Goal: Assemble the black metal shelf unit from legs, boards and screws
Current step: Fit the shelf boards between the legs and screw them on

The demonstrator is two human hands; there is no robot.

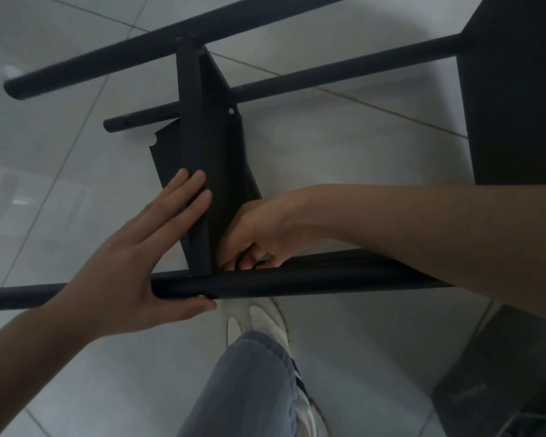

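Nearest the camera, a knee in grey jeans [243, 383] and a white sneaker [265, 316] stand on the pale tiled floor [60, 146]. Just beyond them runs the nearest leg [297, 280], a black round tube lying crosswise. The left hand [133, 266] steadies the joint: its thumb hooks under the tube while its straight fingers press flat against the edge of the middle board [208, 146], which stands on edge and meets the tube at a right angle. The right hand [259, 241] reaches in from the right with fingers curled tightly at the corner where board and leg meet; it seems to pinch something small there, probably a screw, though the thing itself is hidden.

The step in hand looks like fastening this board's near corner to the leg. The next move calls for keeping the board's hole lined up with the leg's hole while the fastener is turned, since a slip of the left hand would let the board tilt off.

Farther on, a screw hole [231, 111] shows on the board's flange. Beyond it lie the second leg [328, 75] and the far leg [139, 55], both joined to the board. At upper right another board [514, 89] caps the frame.
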